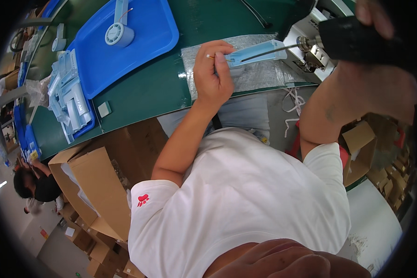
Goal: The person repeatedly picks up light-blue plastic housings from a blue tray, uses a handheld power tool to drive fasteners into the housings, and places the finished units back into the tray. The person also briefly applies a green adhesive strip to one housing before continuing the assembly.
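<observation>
— Pinched between our left hand's (pixel 211 74) thumb and fingers is the near end of a light blue plastic part (pixel 257 51); the fingers curl shut around it, a ring showing on one.

— And our right hand (pixel 374 16)?

— Wrapped around the black body of an electric screwdriver (pixel 352 39) at the far right. We see only a fingertip or two over the top of it, but the hold looks closed. Its thin bit (pixel 273 50) runs left and lies along the blue part, the tip meeting it close to our left fingers.

— Where does the part sit?

— Over a grey padded mat (pixel 245 76) on the green table (pixel 148 88), right of centre, lifted or resting we cannot tell. Just beyond the screwdriver stands a white machine (pixel 306 28).

— And farther out?

— To the left, a blue tray (pixel 139 46) carries a round pale blue fan piece (pixel 118 33). Nearer and further left, a second tray holds a heap of pale blue parts (pixel 69 92), with a small white square (pixel 104 109) on the table beside it. Below the table edge stands an open cardboard box (pixel 97 190), more cartons lie on the floor at the right, and another person (pixel 34 185) crouches at the far left.
</observation>
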Demonstrator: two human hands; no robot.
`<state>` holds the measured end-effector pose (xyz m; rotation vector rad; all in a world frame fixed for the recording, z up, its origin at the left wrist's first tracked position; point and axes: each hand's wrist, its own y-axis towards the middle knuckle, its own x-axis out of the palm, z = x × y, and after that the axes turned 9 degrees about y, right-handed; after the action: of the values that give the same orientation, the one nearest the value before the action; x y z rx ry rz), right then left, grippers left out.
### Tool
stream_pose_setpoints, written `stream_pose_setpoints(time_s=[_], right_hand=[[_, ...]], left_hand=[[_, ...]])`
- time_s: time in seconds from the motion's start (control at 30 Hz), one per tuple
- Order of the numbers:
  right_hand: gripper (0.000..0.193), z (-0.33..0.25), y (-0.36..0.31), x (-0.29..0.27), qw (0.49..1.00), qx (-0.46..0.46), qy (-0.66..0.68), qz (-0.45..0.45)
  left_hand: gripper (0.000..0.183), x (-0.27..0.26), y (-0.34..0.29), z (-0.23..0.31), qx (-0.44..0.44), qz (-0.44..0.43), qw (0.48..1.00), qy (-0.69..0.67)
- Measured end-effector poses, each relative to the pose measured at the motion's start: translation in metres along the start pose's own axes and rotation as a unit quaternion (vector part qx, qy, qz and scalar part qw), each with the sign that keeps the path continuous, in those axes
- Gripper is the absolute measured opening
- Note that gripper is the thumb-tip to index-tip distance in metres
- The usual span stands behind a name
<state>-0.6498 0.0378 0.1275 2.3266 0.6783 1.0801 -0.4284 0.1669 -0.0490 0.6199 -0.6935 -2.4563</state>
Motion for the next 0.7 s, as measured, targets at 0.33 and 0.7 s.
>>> stream_pose_setpoints(time_s=[0.33,0.7], right_hand=[[0.068,0.04,0.006,0.004,1.0,-0.016,-0.02,0.014],[0.07,0.039,0.002,0.004,1.0,-0.009,-0.012,0.013]], left_hand=[[0.028,-0.004,-0.001,0.002,-0.015,-0.011,1.0,0.006],[0.028,-0.003,-0.001,-0.002,-0.001,-0.006,1.0,0.016]])
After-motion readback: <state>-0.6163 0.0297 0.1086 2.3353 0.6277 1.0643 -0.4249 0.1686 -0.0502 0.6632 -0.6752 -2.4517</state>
